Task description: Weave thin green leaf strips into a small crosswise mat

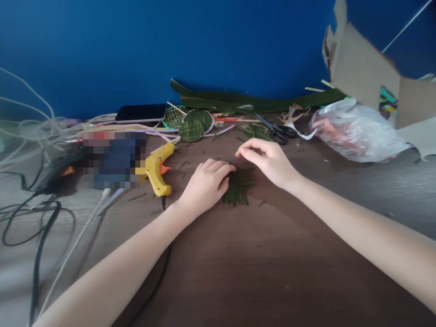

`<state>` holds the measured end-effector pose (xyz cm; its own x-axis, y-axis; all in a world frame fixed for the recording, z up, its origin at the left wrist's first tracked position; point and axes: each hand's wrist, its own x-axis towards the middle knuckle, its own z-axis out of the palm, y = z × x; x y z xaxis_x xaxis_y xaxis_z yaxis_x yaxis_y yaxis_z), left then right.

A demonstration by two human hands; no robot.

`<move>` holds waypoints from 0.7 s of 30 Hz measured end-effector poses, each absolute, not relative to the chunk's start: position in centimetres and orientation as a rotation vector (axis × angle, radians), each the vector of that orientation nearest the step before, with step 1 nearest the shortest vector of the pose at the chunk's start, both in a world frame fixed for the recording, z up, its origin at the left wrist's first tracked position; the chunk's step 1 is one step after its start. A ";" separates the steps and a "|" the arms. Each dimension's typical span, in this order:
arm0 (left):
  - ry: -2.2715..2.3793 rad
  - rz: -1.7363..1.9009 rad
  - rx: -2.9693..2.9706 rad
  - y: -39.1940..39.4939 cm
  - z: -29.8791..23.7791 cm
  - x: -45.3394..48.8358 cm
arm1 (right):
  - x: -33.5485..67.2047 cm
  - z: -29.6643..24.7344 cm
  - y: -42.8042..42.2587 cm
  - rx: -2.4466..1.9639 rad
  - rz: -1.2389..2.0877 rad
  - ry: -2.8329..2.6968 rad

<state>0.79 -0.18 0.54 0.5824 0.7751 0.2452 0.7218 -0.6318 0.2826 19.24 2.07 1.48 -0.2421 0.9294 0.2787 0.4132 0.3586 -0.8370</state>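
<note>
In the middle of the table lies a small piece of woven green leaf strips point(240, 187), its loose ends fanning toward me. My left hand point(209, 184) lies over its left edge, fingers bent and pressing it against the table. My right hand point(267, 159) hovers just above and right of the weave, thumb and fingers pinched together. Whatever is between those fingertips is too small to make out. Left of my left hand lies a yellow hot glue gun point(157, 170) with an orange trigger.
Round woven leaf pieces point(192, 125), a phone point(141, 113), scissors point(277, 129) and a long green leaf point(245, 101) lie along the blue wall. Cables point(44, 236) tangle at left, near a blurred-out dark object point(117, 159). A plastic bag point(357, 131) and cardboard box point(364, 59) stand at right.
</note>
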 end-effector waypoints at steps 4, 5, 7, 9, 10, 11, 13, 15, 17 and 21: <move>1.297 0.587 2.563 -0.1 0.5 0.8 | 19.6 0.9 2.3 -1.253 0.689 -2.028; 1.304 0.603 2.539 -0.1 0.5 0.8 | 19.6 0.7 2.3 -1.268 0.662 -2.091; 1.307 0.636 2.492 -0.1 0.5 0.7 | 19.5 0.5 2.3 -1.297 0.600 -2.188; 1.309 0.662 2.457 -0.1 0.5 0.7 | 19.5 0.4 2.2 -1.316 0.553 -2.239; 1.312 0.671 2.446 0.0 0.5 0.7 | 19.5 0.4 2.1 -1.320 0.542 -2.251; 1.316 0.674 2.437 0.0 0.6 0.7 | 19.5 0.4 2.1 -1.323 0.537 -2.258; 1.318 0.682 2.427 0.0 0.6 0.7 | 19.5 0.4 2.0 -1.333 0.533 -2.262; 1.316 0.688 2.416 0.0 0.6 0.8 | 19.4 0.4 2.0 -1.341 0.536 -2.268; 1.317 0.691 2.408 0.0 0.7 0.8 | 19.4 0.4 2.0 -1.347 0.539 -2.278; 1.322 0.690 2.391 0.0 0.7 0.8 | 19.4 0.4 2.1 -1.349 0.554 -2.288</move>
